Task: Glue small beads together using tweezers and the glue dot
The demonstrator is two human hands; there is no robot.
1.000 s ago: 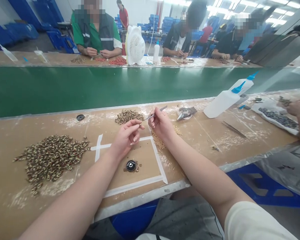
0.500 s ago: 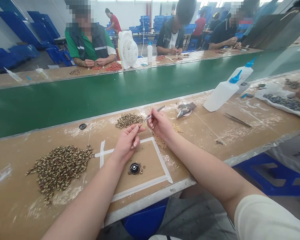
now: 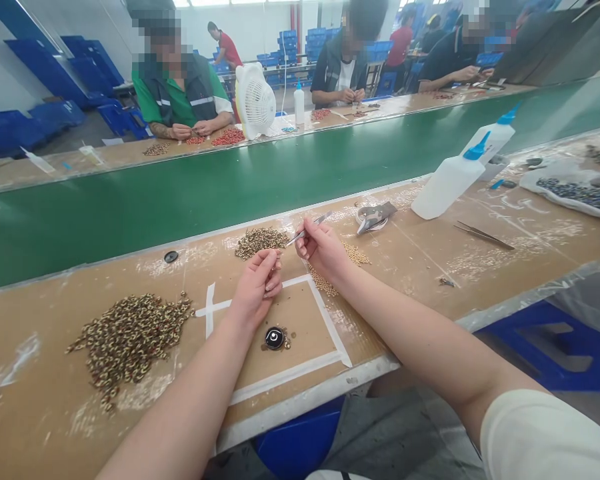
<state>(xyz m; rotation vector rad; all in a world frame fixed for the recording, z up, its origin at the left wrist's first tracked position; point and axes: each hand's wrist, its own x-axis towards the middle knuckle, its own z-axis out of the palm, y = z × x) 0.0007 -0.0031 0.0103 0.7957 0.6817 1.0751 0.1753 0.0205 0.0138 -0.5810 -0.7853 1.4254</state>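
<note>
My right hand [image 3: 323,248] is closed around a pair of metal tweezers [image 3: 321,219], whose tip points left toward my other hand. Thumb and fingertips of my left hand [image 3: 258,283] are pinched together; whatever small piece sits between them is too tiny to name. Just behind the hands lies a small heap of dark and gold pieces [image 3: 261,241]. Pale beads [image 3: 325,283] are spread under my right wrist. Below my left hand, inside a white tape frame [image 3: 325,313], stands a small round black dish [image 3: 274,338] with a few bits beside it.
A larger heap of dark and cream pieces [image 3: 135,343] lies left. Two white bottles [image 3: 447,187] with blue nozzles, a camouflage-patterned pouch [image 3: 377,215] and spare tweezers [image 3: 484,236] are to the right. Beyond the green belt [image 3: 180,193], co-workers sit by a fan [image 3: 256,101].
The view has shifted slightly, so the table appears a little further right. My left fingers are curled in more, and both hands stay close together near the tweezer tip.
</note>
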